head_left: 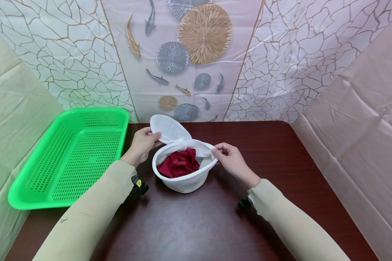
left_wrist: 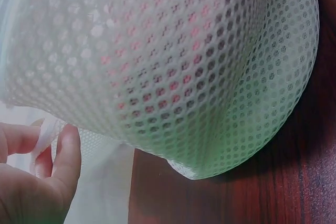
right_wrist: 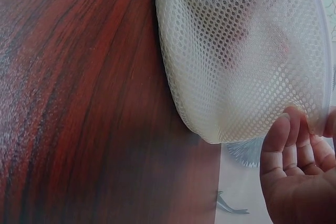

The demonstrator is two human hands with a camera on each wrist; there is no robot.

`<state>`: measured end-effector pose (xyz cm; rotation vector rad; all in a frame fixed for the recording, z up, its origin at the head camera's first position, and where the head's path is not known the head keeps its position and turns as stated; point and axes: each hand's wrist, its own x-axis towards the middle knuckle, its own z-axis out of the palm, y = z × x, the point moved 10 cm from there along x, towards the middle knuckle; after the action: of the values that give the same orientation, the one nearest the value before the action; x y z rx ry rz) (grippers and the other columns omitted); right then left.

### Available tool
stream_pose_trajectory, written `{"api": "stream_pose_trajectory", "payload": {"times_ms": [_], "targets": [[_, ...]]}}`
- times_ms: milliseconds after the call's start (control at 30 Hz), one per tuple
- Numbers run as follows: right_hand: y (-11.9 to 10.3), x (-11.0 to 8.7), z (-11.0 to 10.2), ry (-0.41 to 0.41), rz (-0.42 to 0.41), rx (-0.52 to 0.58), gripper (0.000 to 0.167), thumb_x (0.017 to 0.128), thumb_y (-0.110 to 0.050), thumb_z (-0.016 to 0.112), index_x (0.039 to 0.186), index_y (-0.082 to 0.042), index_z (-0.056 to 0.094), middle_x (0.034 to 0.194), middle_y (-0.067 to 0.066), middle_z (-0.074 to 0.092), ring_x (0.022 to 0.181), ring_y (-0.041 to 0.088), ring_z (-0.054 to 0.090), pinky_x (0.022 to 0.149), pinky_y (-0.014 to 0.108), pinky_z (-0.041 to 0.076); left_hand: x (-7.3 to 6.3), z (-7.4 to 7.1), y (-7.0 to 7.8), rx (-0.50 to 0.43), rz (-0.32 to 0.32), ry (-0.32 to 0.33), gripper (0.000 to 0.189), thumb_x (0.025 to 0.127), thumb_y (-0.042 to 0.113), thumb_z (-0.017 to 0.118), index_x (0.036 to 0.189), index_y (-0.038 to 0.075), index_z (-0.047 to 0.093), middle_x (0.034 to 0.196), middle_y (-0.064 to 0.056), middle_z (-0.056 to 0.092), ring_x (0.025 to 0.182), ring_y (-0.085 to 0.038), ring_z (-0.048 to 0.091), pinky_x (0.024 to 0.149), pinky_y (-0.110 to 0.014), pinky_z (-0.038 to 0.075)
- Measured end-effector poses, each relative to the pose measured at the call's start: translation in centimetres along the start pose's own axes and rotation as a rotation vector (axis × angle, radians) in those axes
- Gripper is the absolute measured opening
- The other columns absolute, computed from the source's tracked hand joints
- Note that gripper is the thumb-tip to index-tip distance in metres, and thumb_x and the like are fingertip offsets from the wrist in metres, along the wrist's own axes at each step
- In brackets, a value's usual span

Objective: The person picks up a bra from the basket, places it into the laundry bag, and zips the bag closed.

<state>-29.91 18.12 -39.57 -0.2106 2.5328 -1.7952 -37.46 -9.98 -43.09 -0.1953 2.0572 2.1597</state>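
A white mesh laundry bag stands on the dark table with its round lid folded back toward the far left. Inside lies a bunched dark red cloth, its colour showing faintly through the mesh in both wrist views. My left hand pinches the lid's edge between thumb and fingers. On the other side, my right hand grips the bag's rim at the right, thumb on top. In the right wrist view its fingers curl against the mesh just below the rim.
A green plastic basket with slotted walls stands on the left of the table, beside my left forearm. Patterned sheeting hangs behind the table's far edge, and plain fabric covers the right side.
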Motion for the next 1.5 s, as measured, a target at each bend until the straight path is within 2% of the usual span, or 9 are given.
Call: {"api": "stream_pose_trajectory", "payload": {"times_ms": [133,300,433,667,867,1067,1267,1400,1500], "targets": [[0.1,0.0,0.0,-0.002,-0.002,0.000,0.021,0.096,-0.010,0.060,0.106,0.009,0.063,0.089,0.028,0.063,0.071,0.028,0.059,0.060,0.024,0.051,-0.1,-0.1,0.4,0.007,0.018,0.010,0.039,0.096,0.005,0.056,0.133,-0.002,0.046,0.115,-0.019,0.056,0.101,-0.024,0.063,0.081,-0.029,0.053],[1.9,0.7,-0.2,0.010,0.004,0.013,0.021,0.096,-0.014,0.062,0.105,0.005,0.065,0.089,0.024,0.064,0.079,0.044,0.057,0.059,0.023,0.051,-0.5,0.1,0.9,0.041,0.044,0.014,0.039,0.094,0.001,0.053,0.132,-0.003,0.045,0.118,-0.021,0.054,0.101,-0.027,0.061,0.081,-0.032,0.054],[3.5,1.4,-0.4,0.030,0.000,0.007,0.020,0.095,-0.018,0.063,0.104,0.000,0.066,0.086,0.017,0.065,0.079,0.045,0.057,0.059,0.024,0.051,-0.7,0.0,1.0,0.054,0.060,0.014,0.039,0.093,-0.002,0.053,0.130,-0.003,0.044,0.116,-0.020,0.053,0.099,-0.028,0.061,0.083,-0.035,0.053],[3.5,1.3,-0.4,0.032,-0.011,-0.001,0.019,0.096,-0.018,0.062,0.102,-0.001,0.066,0.085,0.015,0.065,0.079,0.046,0.057,0.059,0.026,0.051,-0.9,-0.2,0.9,0.054,0.065,-0.005,0.040,0.093,-0.001,0.055,0.131,0.000,0.043,0.116,-0.021,0.052,0.102,-0.030,0.060,0.090,-0.042,0.050],[3.5,1.2,-0.5,0.028,-0.013,-0.004,0.018,0.096,-0.018,0.062,0.102,-0.001,0.066,0.084,0.014,0.064,0.080,0.049,0.056,0.059,0.026,0.051,-1.2,-0.3,1.3,0.072,0.087,-0.013,0.040,0.093,-0.002,0.056,0.130,-0.001,0.044,0.119,-0.022,0.053,0.104,-0.030,0.060,0.090,-0.039,0.050],[3.5,1.2,-0.5,0.027,-0.012,0.001,0.017,0.095,-0.016,0.063,0.102,-0.001,0.066,0.083,0.013,0.064,0.077,0.045,0.057,0.060,0.027,0.052,-1.6,-0.6,2.3,0.106,0.152,0.003,0.030,0.092,-0.003,0.055,0.121,-0.005,0.049,0.111,-0.021,0.055,0.098,-0.028,0.060,0.088,-0.039,0.051],[3.6,1.2,-0.5,0.023,-0.010,-0.007,0.018,0.095,-0.017,0.063,0.103,-0.002,0.066,0.084,0.014,0.064,0.074,0.037,0.059,0.065,0.040,0.055,-2.4,-0.6,3.4,0.126,0.214,-0.002,0.025,0.091,-0.002,0.059,0.116,-0.004,0.054,0.109,-0.019,0.058,0.098,-0.025,0.060,0.087,-0.038,0.052],[3.6,1.2,-0.5,0.026,-0.002,-0.013,0.018,0.095,-0.018,0.063,0.102,-0.002,0.066,0.083,0.014,0.064,0.072,0.032,0.059,0.066,0.041,0.055,-3.2,-0.7,4.0,0.224,0.263,0.008,0.023,0.091,0.003,0.062,0.113,0.000,0.059,0.109,-0.015,0.061,0.097,-0.023,0.058,0.082,-0.030,0.052],[3.6,1.2,-0.5,0.026,0.000,-0.014,0.019,0.095,-0.019,0.063,0.103,-0.001,0.066,0.084,0.014,0.064,0.072,0.029,0.059,0.067,0.043,0.055,-3.9,-0.6,4.5,0.299,0.308,-0.003,0.020,0.091,0.006,0.063,0.110,0.002,0.062,0.107,-0.013,0.062,0.095,-0.024,0.056,0.080,-0.029,0.050]]}}
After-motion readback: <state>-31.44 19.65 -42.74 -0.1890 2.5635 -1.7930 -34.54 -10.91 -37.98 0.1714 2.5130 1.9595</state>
